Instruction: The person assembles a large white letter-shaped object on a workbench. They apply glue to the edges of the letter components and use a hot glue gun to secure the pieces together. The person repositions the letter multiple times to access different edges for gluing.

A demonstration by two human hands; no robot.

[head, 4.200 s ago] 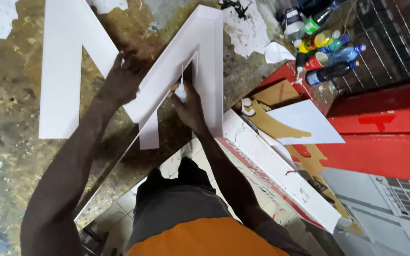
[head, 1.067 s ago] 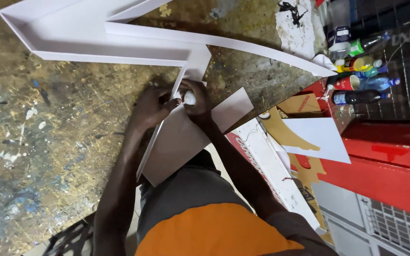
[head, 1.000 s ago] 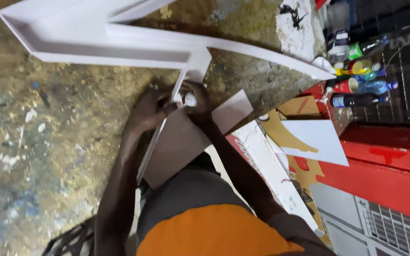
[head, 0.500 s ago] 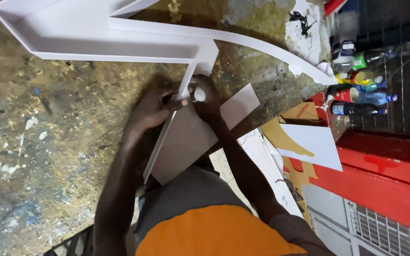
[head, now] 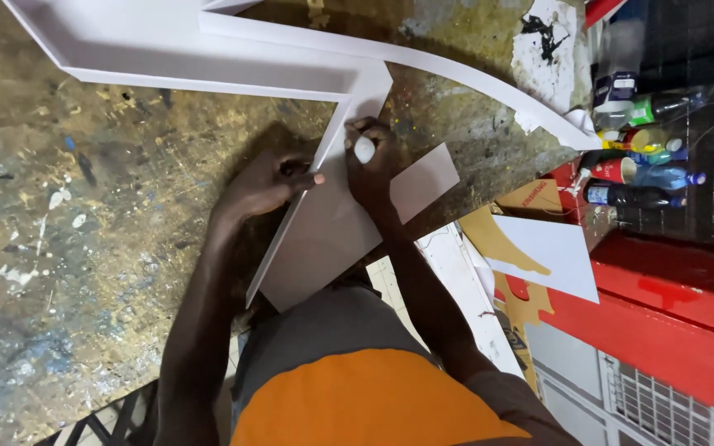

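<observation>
Your left hand (head: 262, 183) pressed the upright white strip (head: 291, 227) against the white panel (head: 332, 239); fingers flat, clamping nothing. Right hand (head: 371, 161) was clamped on a small white tube (head: 363, 149) at the joint; best kept tip in the seam, strip square.

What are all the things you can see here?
Letter shape: one, white, top of the table.
Strip: one, white, curving right from the shape.
Sheet: one, white, under both hands.
Table: one, brown, paint-spattered.
Bottles: several, mixed colours, far right.
Loose sheet: one, white, right, on brown card.
Bench: one, red, lower right.
Left hand: presses the sheet's edge.
Right hand: grips a small white thing.
</observation>
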